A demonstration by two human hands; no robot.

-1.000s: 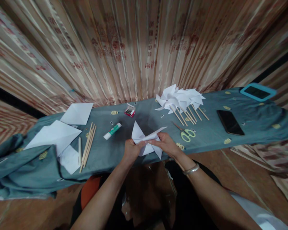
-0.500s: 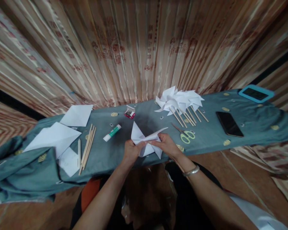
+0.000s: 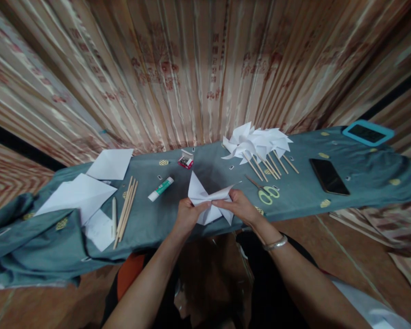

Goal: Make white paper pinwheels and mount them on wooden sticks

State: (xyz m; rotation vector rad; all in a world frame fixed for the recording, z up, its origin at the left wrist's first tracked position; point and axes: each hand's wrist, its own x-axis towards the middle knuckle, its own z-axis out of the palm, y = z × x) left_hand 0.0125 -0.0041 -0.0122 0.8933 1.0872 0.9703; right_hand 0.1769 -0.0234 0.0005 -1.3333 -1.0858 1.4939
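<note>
At the left of the frame, white sheets (image 3: 80, 194) are laid flat, apparently not yet folded, beside loose sticks (image 3: 123, 212). At lower centre, a partly folded paper pinwheel (image 3: 212, 214), no stick seen on it, is pinched near its middle by the left hand (image 3: 187, 214) and right hand (image 3: 244, 209). Right of upper centre, seemingly finished pinwheels (image 3: 256, 142) are already mounted on handles (image 3: 290, 163).

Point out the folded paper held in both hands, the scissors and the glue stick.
Folded paper (image 3: 217, 195), head view: its right-hand curled flap.
Scissors (image 3: 262, 188), head view: where blades meet handles.
Glue stick (image 3: 161, 188), head view: its green label.
</note>
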